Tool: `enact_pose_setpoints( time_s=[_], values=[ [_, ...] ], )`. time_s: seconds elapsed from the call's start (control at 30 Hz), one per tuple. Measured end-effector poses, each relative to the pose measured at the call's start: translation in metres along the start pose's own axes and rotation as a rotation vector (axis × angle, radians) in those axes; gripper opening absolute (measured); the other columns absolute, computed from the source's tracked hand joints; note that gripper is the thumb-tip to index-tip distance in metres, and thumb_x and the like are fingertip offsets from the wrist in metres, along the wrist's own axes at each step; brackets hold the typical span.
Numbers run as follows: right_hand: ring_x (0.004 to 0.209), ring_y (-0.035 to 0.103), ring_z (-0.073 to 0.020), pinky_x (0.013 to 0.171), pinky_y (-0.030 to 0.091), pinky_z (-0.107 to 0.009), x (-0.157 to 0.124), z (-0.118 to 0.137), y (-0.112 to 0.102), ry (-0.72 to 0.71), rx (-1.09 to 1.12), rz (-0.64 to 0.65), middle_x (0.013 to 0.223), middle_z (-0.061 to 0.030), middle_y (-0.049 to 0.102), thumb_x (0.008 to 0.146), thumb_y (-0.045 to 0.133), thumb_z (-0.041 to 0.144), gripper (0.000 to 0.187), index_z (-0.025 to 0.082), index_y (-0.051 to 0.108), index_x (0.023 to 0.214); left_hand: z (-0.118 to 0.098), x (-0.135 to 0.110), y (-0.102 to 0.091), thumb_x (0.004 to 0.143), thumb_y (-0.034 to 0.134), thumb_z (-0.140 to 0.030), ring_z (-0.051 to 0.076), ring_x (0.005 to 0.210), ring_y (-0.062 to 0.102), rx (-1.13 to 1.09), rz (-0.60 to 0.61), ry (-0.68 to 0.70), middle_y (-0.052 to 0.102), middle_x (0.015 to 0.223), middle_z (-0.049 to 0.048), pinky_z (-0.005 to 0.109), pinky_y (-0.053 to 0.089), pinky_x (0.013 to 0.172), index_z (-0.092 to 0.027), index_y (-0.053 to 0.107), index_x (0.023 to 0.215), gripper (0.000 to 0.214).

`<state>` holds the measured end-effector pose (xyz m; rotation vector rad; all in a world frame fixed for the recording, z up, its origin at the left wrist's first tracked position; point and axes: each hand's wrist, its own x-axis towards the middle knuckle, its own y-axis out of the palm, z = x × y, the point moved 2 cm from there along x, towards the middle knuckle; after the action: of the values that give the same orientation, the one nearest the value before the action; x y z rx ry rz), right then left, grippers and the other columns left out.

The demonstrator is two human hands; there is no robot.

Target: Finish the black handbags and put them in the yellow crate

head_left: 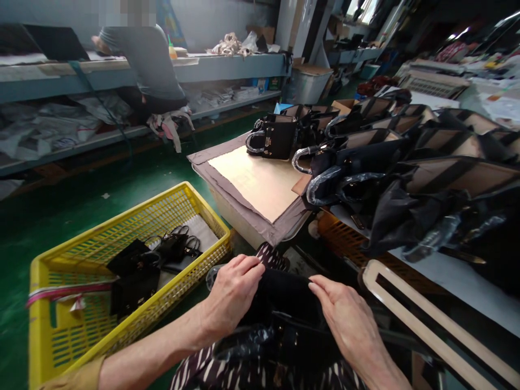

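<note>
A black handbag (300, 338) rests on my lap over patterned trousers, its opening facing up. Its handles are wrapped in clear plastic, and small gold-coloured fittings show on the front. My left hand (238, 290) grips the bag's top edge at the left, fingers curled over the rim. On the right, my right hand (345, 309) pinches the same far rim between thumb and fingers. Between the two hands the edge runs stretched out. The bag's inside is dark, and what it contains cannot be made out.
Left of me, a yellow plastic crate (184, 189) holds several small black bags (136, 281). Ahead stands a covered bin with a pale board (255, 179) and a black handbag (276, 138) on top. Several handbags (365, 146) crowd the right-hand table. A co-worker (146, 59) sits at the back bench.
</note>
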<state>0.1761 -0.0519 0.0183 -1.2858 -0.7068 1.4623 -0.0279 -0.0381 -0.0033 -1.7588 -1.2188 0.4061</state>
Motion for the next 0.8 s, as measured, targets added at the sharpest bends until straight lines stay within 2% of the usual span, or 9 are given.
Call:
enact_pose_setpoints(
  time_s=[0.17,0.4,0.6,0.8],
  values=[
    [0.093,0.063,-0.0249,0.073,0.045,-0.032,-0.002,0.003,-0.003,0.011,-0.003,0.010,0.087,-0.0042,0.072,0.089,0.035,0.032,0.031,0.028,0.065,0.096,-0.001,-0.010,0.012,0.087,0.041,-0.012,0.016,0.093,0.055,0.030,-0.165,0.010,0.061,0.100,0.0074,0.029,0.047,0.083,-0.014,0.059,0.090,0.018],
    [0.095,0.062,-0.0233,0.078,0.043,-0.030,-0.003,0.001,-0.001,0.043,0.008,0.015,0.089,-0.0045,0.071,0.089,0.037,0.030,0.029,0.028,0.065,0.097,-0.001,-0.007,0.011,0.086,0.042,-0.013,0.014,0.085,0.058,0.003,-0.241,0.017,0.063,0.095,0.0053,0.026,0.051,0.075,-0.016,0.057,0.087,0.016],
    [0.092,0.063,-0.0234,0.076,0.043,-0.031,-0.001,0.000,0.002,0.046,-0.013,-0.011,0.089,-0.0037,0.071,0.089,0.039,0.032,0.027,0.029,0.064,0.097,0.001,-0.001,0.014,0.084,0.046,-0.013,0.013,0.081,0.059,-0.054,-0.225,-0.064,0.063,0.094,0.0022,0.025,0.050,0.074,-0.018,0.057,0.082,0.012],
    [0.091,0.063,-0.0235,0.074,0.043,-0.030,0.001,0.007,-0.002,0.060,-0.040,0.007,0.087,-0.0035,0.071,0.089,0.040,0.032,0.026,0.029,0.064,0.098,0.001,0.005,0.016,0.084,0.043,-0.012,0.013,0.078,0.058,-0.071,-0.166,-0.090,0.062,0.090,0.0023,0.024,0.048,0.072,-0.017,0.054,0.077,0.014]
  ],
)
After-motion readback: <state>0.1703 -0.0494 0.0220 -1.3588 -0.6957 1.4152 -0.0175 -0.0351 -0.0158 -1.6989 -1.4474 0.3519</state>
